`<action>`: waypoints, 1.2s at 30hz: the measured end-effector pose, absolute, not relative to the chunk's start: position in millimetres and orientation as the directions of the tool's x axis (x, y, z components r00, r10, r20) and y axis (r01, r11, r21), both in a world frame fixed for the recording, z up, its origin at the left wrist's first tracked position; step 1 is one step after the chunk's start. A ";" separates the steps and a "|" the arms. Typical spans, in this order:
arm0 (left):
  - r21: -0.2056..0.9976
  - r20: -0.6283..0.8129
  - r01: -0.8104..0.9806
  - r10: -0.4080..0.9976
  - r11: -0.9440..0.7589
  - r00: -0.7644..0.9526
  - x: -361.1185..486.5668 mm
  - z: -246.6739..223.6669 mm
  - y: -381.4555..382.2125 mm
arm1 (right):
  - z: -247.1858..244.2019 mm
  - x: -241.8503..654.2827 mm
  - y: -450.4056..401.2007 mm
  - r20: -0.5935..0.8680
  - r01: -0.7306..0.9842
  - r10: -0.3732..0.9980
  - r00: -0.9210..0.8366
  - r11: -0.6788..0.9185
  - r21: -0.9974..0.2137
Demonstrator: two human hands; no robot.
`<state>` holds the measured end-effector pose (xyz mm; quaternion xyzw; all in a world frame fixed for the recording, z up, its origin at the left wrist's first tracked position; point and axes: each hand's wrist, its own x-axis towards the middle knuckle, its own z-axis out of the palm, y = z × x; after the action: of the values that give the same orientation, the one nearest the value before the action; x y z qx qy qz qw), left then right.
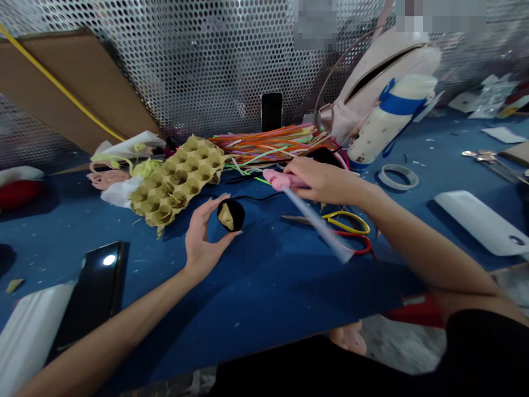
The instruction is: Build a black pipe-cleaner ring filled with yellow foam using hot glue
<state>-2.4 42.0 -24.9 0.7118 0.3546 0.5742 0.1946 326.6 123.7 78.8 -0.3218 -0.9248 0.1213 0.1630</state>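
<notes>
My left hand (pixel 204 237) pinches a black fuzzy ball (pixel 231 215) with a tan patch on it between thumb and fingers. My right hand (pixel 324 182) grips a pink-handled tool (pixel 279 179) with a long translucent stick (pixel 318 223), which slants down over the blue tabletop (pixel 264 292). Beneath that stick lie scissors with yellow handles (pixel 345 223) and a red-handled tool (pixel 355 242). A tan pulp egg tray (pixel 177 182) sits just left of the ball, apart from my left hand.
A bundle of coloured pipe cleaners (pixel 268 146) lies behind my hands, before a perforated metal wall (pixel 198 66). A pink bag (pixel 380 77), white-and-blue bottle (pixel 390 116), tape roll (pixel 398 177), black phone (pixel 93 292) and white panel (pixel 481 223) surround them.
</notes>
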 end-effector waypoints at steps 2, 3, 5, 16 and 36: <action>0.709 0.661 0.260 0.746 -0.656 0.080 -3.2 -25.6 42.5 | 67.3 321.0 122.3 0.188 0.612 0.631 -0.753 0.776 -0.154; 0.721 0.650 0.250 0.756 -0.646 0.078 -3.1 -25.7 42.5 | 61.4 318.0 121.2 0.167 0.619 0.631 -0.757 0.775 -0.127; 0.740 0.635 0.227 0.769 -0.633 0.077 -2.4 -25.2 41.6 | 50.5 312.4 118.8 0.143 0.608 0.621 -0.770 0.784 -0.126; 0.761 0.622 0.168 0.778 -0.627 0.086 0.0 -22.0 37.5 | 70.3 285.4 86.5 0.498 0.428 0.509 -0.702 0.860 -0.277; 0.769 0.612 0.184 0.788 -0.612 0.062 0.6 -23.0 36.4 | 73.3 263.7 49.7 0.526 0.267 0.417 -0.741 0.902 -0.340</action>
<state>0.6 36.4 -23.0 0.6812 0.3567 0.5847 0.2585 263.7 49.7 73.3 -0.1849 -0.9250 0.1218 0.3089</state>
